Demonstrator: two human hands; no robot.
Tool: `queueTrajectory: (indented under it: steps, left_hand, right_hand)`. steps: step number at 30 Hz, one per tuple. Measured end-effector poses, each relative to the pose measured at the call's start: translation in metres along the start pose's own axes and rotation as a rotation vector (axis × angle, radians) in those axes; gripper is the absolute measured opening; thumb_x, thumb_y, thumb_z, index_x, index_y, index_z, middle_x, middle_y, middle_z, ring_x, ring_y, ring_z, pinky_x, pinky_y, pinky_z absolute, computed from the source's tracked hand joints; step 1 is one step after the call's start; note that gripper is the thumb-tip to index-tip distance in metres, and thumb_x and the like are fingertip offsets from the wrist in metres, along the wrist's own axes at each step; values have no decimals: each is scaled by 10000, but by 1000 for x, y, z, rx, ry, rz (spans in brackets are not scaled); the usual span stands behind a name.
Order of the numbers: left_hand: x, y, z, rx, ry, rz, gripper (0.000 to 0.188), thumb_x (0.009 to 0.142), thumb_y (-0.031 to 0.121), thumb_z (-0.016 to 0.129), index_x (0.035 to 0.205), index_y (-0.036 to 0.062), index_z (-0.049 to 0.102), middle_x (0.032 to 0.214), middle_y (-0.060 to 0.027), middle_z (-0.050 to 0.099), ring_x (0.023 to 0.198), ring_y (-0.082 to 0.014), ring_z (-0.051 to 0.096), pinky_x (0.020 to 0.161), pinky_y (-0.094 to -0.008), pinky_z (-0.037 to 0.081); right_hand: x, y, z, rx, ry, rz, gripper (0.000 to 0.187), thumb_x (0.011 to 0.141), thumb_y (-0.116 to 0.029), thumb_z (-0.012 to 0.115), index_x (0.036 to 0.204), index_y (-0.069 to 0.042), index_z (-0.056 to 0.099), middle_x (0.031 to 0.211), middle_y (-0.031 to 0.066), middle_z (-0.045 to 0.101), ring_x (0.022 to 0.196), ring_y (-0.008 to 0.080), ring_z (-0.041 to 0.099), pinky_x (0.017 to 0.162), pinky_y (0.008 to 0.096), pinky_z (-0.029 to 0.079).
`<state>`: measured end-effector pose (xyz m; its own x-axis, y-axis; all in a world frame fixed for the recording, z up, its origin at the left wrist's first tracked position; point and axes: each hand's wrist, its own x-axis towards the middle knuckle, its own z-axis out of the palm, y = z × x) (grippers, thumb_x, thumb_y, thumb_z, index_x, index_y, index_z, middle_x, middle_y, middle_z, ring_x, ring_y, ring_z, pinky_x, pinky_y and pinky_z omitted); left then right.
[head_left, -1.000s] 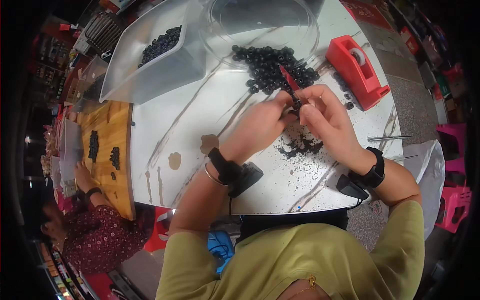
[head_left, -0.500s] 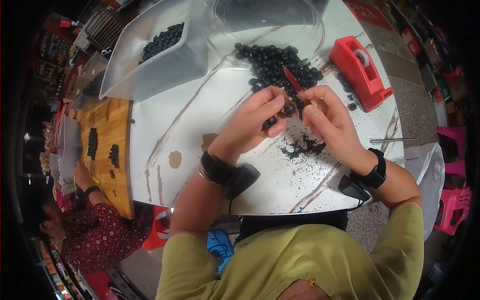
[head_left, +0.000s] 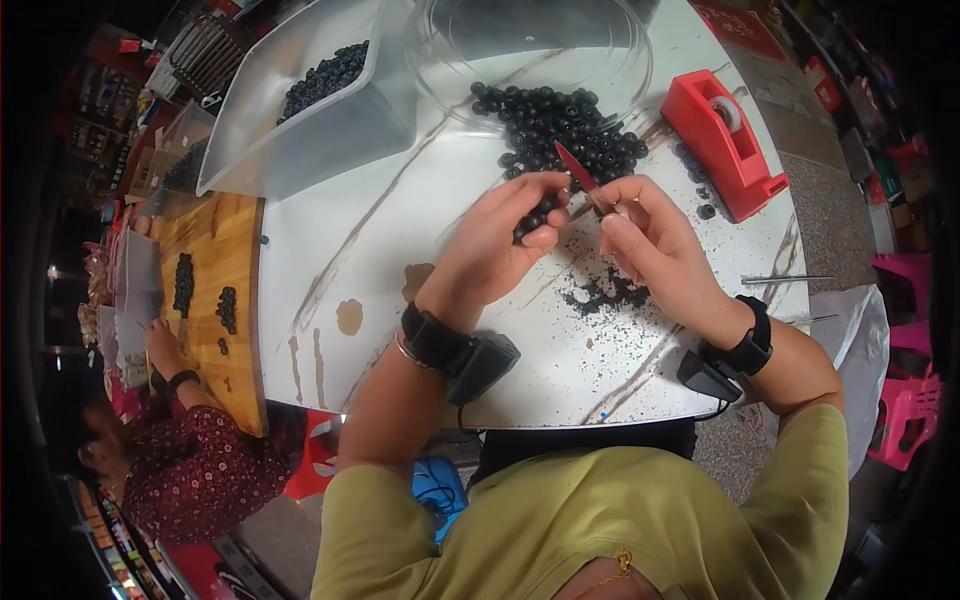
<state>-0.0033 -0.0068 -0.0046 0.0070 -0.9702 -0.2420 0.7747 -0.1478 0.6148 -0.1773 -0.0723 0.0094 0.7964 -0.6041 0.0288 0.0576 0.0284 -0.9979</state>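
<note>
Curled around a few round black beads [head_left: 538, 216], my left hand [head_left: 497, 232] is closed above the white table. A small pointed knife [head_left: 574, 166] with a reddish blade is pinched in my right hand [head_left: 655, 235], its tip aimed up and left. The two hands are close together but apart. Just beyond them lies a loose pile of black beads [head_left: 570, 115], some with a pale ring or hole. Dark shavings [head_left: 608, 292] are scattered on the table below my hands.
A clear round lid or tray [head_left: 640, 75] lies at the far side. Left of it stands a translucent bin [head_left: 310, 165] of dark beads; at right, a red tape dispenser [head_left: 727, 150]. Another person's hand [head_left: 162, 345] is at a wooden board [head_left: 205, 290] with bead rows.
My left hand has drawn left and turned, away from the knife. A bead that showed at its fingertips is no longer there. The knife has shifted slightly up and left.
</note>
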Motion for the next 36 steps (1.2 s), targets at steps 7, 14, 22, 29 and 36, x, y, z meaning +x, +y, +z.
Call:
queueTrajectory:
  steps: [7,14,22,29,36]
  left_hand:
    - [-1,-2,-6,53,-1,24,264,899,89,407,1098,-75,461,929,-89,461,816,-126,457,649,-175,397]
    - [-3,0,4,65,84,87,290,887,60,411,1123,-107,427,1072,-128,460,1022,-225,486,935,-250,395]
    - [-2,-1,2,8,116,114,321,910,144,415,1138,-83,418,1042,-130,471,984,-192,504,893,-215,421]
    - [-2,-2,-5,-120,-45,34,291,922,185,405,1101,-39,451,868,-63,445,750,-107,451,610,-166,392]
    - [-3,-4,1,-9,-81,-2,237,920,172,405,1062,-6,472,896,-49,480,695,-72,411,533,-157,353]
  right_hand:
    - [1,-3,0,1,33,17,219,903,-199,432,1070,-57,434,698,-12,484,486,0,343,434,141,271]
    - [1,-3,-1,11,31,26,215,903,-195,432,1067,-56,438,693,-15,483,486,1,345,436,140,270]
    - [1,-3,-1,29,19,16,211,905,-183,428,1069,-52,437,699,-12,481,492,4,347,438,142,269]
    - [1,-4,-1,26,4,20,214,904,-177,427,1074,-47,434,699,-10,480,499,6,352,440,142,270]
    - [0,0,-1,54,-50,8,224,900,-165,434,1089,-45,431,715,-3,484,502,5,346,443,141,274]
